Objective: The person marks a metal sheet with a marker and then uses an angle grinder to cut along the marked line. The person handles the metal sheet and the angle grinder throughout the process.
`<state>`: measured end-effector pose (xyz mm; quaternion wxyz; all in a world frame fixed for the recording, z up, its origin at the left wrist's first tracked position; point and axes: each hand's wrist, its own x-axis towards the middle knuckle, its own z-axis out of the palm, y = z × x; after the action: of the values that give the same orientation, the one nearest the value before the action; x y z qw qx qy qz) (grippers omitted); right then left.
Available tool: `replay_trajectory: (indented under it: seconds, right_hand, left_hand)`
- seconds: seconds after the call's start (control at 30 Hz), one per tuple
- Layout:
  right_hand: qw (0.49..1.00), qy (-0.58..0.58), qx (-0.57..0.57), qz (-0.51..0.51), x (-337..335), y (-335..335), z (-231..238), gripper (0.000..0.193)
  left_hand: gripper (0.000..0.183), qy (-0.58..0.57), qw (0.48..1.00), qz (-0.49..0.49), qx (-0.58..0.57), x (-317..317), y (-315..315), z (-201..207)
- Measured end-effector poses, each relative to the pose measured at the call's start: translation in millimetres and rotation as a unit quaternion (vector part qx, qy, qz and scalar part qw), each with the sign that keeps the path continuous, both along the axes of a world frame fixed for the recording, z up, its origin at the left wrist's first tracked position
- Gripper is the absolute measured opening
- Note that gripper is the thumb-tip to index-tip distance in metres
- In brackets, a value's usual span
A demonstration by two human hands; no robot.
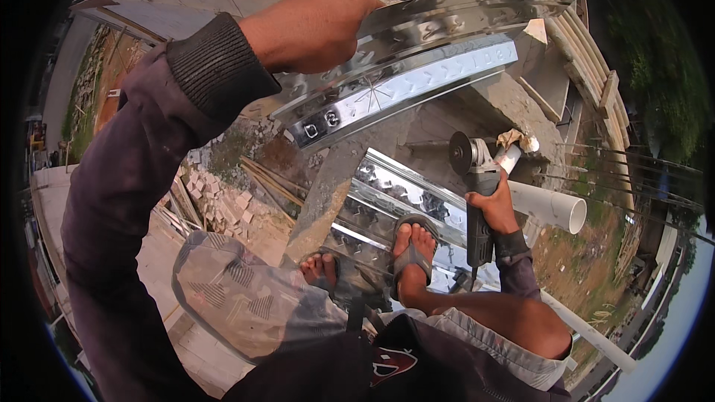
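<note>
The left hand (pixel 309 30) sits near twelve o'clock in the view, raised close to the camera, its fingers curled tight around the end of a shiny embossed metal strip (pixel 406 78). That strip runs from the hand out toward two o'clock, held up in the air, its bright face stamped with small arrow-like patterns. The dark ribbed cuff of the sleeve (pixel 216 67) sits just behind the wrist, toward ten o'clock.

The right hand (pixel 493 205) is lower, at about four o'clock from the centre, closed firmly around the black body of an angle grinder (pixel 477 186). The grinder stands roughly upright, its round disc at the top, pointing toward twelve o'clock, just beside a white plastic pipe (pixel 547 207) that lies out toward three o'clock.

Below centre, at about six o'clock, two feet in sandals (pixel 413 249) stand on more shiny metal sections (pixel 387 193) laid across a grey concrete ledge (pixel 328 193). The right foot rests squarely on the metal; the left foot is partly hidden behind the knee.

Farther out, at about eight o'clock, a heap of broken bricks (pixel 216 201) lies on the ground far below. At two o'clock, stacked timber planks (pixel 596 74) run along the edge.
</note>
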<state>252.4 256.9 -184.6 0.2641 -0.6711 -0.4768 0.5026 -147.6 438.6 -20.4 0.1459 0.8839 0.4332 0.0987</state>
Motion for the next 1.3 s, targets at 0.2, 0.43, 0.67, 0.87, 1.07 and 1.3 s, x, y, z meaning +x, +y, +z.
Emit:
replay_trajectory:
  seconds: [0.2,0.43,0.67,0.87,1.07,1.3]
  right_hand:
    - [0.989,-0.029,0.052,0.135,-57.2,69.4,-19.0,0.089]
    - [0.978,-0.031,0.042,0.202,-88.1,108.0,-31.1,0.095]
    - [0.973,-0.045,0.051,0.221,-86.0,103.8,-36.8,0.092]
    - [0.974,-0.049,0.041,0.216,-88.6,105.4,-35.5,0.090]
    - [0.974,-0.059,0.048,0.215,-84.3,103.8,-35.8,0.088]
    - [0.974,-0.060,0.058,0.213,-87.9,101.3,-37.9,0.085]
  left_hand:
    - [0.024,-0.004,0.997,0.050,0.057,0.3,8.6,-2.9]
    - [0.028,0.019,0.997,0.069,0.038,5.3,-11.9,10.3]
    - [0.025,0.088,0.989,0.092,0.071,23.5,-45.3,47.9]
    - [0.025,0.014,0.997,0.064,0.037,20.0,-40.6,39.6]
    - [0.019,0.009,0.995,0.058,0.074,19.9,-41.6,43.1]
    - [0.031,0.003,0.997,0.082,0.014,29.9,-24.8,8.3]
